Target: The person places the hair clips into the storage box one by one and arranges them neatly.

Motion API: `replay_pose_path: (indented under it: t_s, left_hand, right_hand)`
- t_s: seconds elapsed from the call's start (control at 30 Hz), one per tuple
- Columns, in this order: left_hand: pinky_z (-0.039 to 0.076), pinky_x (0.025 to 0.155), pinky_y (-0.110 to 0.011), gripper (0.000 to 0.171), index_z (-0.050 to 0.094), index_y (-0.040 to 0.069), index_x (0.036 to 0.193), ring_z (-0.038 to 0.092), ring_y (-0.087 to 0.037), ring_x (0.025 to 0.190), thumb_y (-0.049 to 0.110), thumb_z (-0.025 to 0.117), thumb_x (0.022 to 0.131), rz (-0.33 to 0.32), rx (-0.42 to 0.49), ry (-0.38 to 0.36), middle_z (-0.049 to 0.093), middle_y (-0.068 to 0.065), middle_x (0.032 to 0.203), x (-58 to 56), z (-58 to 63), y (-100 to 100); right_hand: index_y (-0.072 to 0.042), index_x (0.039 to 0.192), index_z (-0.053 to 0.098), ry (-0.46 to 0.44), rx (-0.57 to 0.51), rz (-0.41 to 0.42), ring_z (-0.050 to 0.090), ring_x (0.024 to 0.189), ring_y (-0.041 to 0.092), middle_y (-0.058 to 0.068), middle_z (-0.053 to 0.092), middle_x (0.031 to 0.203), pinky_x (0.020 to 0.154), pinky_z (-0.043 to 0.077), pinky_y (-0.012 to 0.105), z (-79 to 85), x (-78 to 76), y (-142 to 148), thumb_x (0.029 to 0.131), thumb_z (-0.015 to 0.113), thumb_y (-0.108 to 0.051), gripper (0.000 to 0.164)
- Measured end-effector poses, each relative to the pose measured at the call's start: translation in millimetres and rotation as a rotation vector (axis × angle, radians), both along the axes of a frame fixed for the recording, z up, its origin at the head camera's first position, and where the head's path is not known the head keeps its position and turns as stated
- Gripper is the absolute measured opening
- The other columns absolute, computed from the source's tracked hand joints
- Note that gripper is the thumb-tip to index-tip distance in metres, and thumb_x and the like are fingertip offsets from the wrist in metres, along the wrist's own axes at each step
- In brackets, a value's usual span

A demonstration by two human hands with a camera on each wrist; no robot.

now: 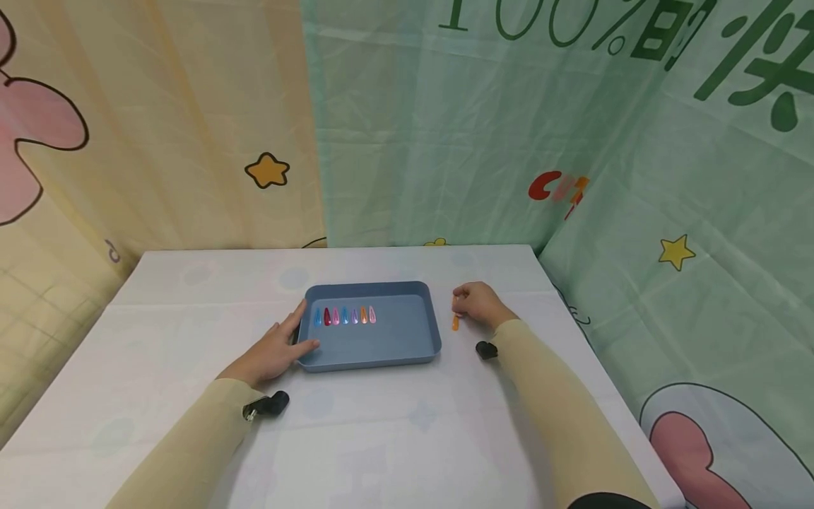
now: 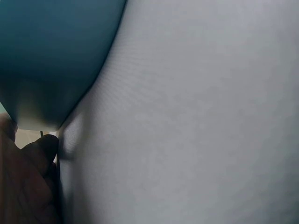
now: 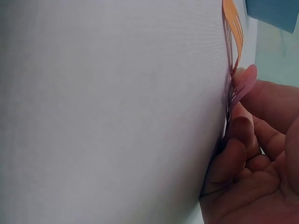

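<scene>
A blue-grey tray (image 1: 400,325) lies on the table, with a row of several snap hair clips (image 1: 345,315) in blue, red, pink, purple and orange on its left half. My left hand (image 1: 270,353) holds the tray's left side, thumb over the rim and fingers along the outer edge; the left wrist view shows only part of that hand (image 2: 28,182). To the right of the tray, my right hand (image 1: 482,304) pinches a pink hair clip (image 3: 246,85) close over the tabletop. Just beyond those fingertips lies an orange hair clip (image 1: 455,323).
A white cloth with faint prints covers the table (image 1: 381,438). Printed curtains (image 1: 432,141) hang behind it and along the right side. Small black devices (image 1: 270,404) are strapped at both wrists, over long beige sleeves (image 1: 559,403).
</scene>
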State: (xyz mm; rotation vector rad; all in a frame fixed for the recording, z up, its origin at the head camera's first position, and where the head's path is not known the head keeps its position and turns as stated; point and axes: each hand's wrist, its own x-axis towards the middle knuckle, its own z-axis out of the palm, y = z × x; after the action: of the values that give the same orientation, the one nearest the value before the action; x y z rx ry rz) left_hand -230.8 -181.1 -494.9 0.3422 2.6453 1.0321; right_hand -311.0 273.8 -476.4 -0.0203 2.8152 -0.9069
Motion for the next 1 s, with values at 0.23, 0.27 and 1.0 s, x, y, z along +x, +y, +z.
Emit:
replay_pose_path:
  t_s: [0.23, 0.27, 1.0]
  left_hand:
    - [-0.005, 0.129, -0.068, 0.101, -0.004, 0.028, 0.171, -0.005, -0.051, 0.161, 0.06, 0.062, 0.101, 0.007, 0.001, -0.009, 0.003, -0.017, 0.178, 0.5, 0.7, 0.4]
    - [-0.005, 0.129, -0.068, 0.101, -0.004, 0.027, 0.171, -0.005, -0.051, 0.162, 0.06, 0.062, 0.101, 0.007, 0.0, -0.007, 0.003, -0.017, 0.178, 0.6, 0.7, 0.4]
    - [-0.005, 0.13, -0.066, 0.101, -0.003, 0.028, 0.171, -0.002, -0.048, 0.163, 0.059, 0.063, 0.101, 0.001, 0.003, 0.004, 0.004, -0.017, 0.178, -1.7, -2.2, -0.3]
  right_hand:
    - [0.002, 0.135, 0.069, 0.023, -0.005, -0.01, 0.062, 0.114, 0.027, 0.017, 0.073, 0.126, 0.109, 0.052, 0.045, -1.8, 0.2, -0.2, 0.095, 0.075, -0.022, 0.047]
    - [0.003, 0.135, 0.069, 0.029, -0.001, -0.01, 0.063, 0.112, 0.027, 0.017, 0.074, 0.124, 0.108, 0.052, 0.044, -1.7, 0.2, -0.9, 0.095, 0.074, -0.022, 0.047]
    - [-0.002, 0.141, 0.066, -0.012, -0.063, 0.056, 0.062, 0.063, 0.008, 0.002, 0.07, 0.077, 0.064, 0.046, 0.021, -1.7, -0.7, -1.0, 0.097, 0.069, -0.008, 0.045]
